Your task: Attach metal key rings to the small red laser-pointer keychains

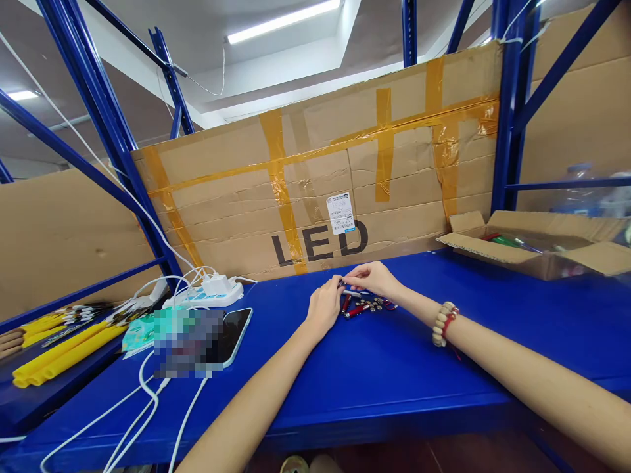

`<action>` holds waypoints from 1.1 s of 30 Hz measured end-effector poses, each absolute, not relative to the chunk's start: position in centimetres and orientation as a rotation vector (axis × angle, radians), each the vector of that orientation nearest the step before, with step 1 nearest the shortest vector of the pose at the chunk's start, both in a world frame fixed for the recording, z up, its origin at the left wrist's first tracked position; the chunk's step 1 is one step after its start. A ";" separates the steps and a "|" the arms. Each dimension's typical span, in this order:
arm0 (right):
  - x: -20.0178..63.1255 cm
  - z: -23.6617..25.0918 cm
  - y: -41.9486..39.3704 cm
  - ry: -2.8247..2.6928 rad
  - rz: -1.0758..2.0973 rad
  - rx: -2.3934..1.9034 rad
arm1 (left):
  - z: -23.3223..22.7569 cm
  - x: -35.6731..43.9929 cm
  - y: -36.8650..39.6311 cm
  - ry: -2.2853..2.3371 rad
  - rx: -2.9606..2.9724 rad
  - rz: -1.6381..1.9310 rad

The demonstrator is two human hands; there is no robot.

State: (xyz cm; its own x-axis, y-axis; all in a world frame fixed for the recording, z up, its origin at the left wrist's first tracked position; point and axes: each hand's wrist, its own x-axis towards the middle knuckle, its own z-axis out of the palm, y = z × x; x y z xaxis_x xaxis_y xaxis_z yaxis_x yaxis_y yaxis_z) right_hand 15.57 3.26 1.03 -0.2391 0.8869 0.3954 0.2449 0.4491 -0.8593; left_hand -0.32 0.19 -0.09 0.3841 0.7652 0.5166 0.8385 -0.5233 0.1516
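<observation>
Fingertips of both my hands meet on one small dark part [342, 284], too tiny for me to tell what it is, held just above the blue table [374, 374] near the cardboard wall. My left hand [324, 307] pinches it from the left with fingers curled in tight; my right hand [375, 278] closes on it from the right, thumb and forefinger drawn together, and a thin pale stick [355, 293] shows just under those fingers. Whether that stick is joined to the dark part I cannot tell.

Directly beneath my hands lies a little heap of parts [367, 305] on the table: a couple of short red pen-like tubes and a scatter of small round metal pieces. On my right wrist sits a bead bracelet [444, 323] with a red cord.

Further left on the table lie a phone [235, 334] with a dark screen, a white power strip [204, 299] with a charger plugged in, and white cables [148, 401] trailing toward me. Yellow tubes [64, 355] lie on the lower shelf at far left. Behind everything stands a taped cardboard sheet [315, 190] printed LED, and at right an open cardboard box [537, 246] rests on the table.
</observation>
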 end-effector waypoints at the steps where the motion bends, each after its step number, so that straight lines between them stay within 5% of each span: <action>1: 15.6 1.1 3.3 -1.716 0.879 -0.973 | -0.1 -0.4 0.2 -1.454 -2.511 -0.858; 33: 17.1 3.3 1.9 -1.815 1.081 -1.143 | -0.2 -0.7 0.1 -1.132 -2.659 -0.986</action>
